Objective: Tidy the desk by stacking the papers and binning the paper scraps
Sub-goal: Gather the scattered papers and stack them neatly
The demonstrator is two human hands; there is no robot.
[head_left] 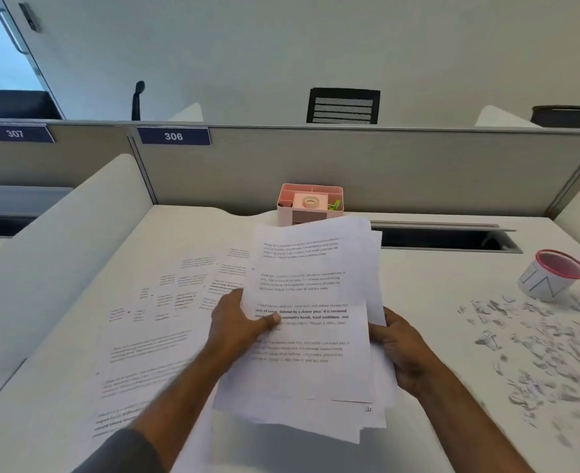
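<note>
Head view. I hold the sheaf of papers (310, 322) up off the tabletop (428, 295), one hand on each long edge. My left hand (239, 322) grips the left edge, thumb laid across the printed face and the other fingers behind. My right hand (399, 349) is wrapped round the right edge near its lower half; those fingertips are hidden behind the sheets.

The sheaf is not squared: lower corners fan out in steps and the top edges are offset. More loose sheets (165, 322) lie flat on the tabletop to my left, overlapping one another.

Handling, as I judge it: thin printer paper, light, limp along its length, slick sheet on sheet. Pinched at one corner it would droop and shed pages. Better to keep hold at mid-edge on both sides, loosen slightly, and tap the bottom edge on the tabletop to true it up.

Paper scraps (534, 356) are scattered over the right side of the tabletop, near a small red-rimmed bin (551, 276) that lies tipped over. Scraps are tiny and featherlight; I expect sweeping them together with a flat palm to work better than picking them singly, and any quick move could scatter them.

A pink desk organiser (310, 201) stands behind the sheaf, against the partition.
</note>
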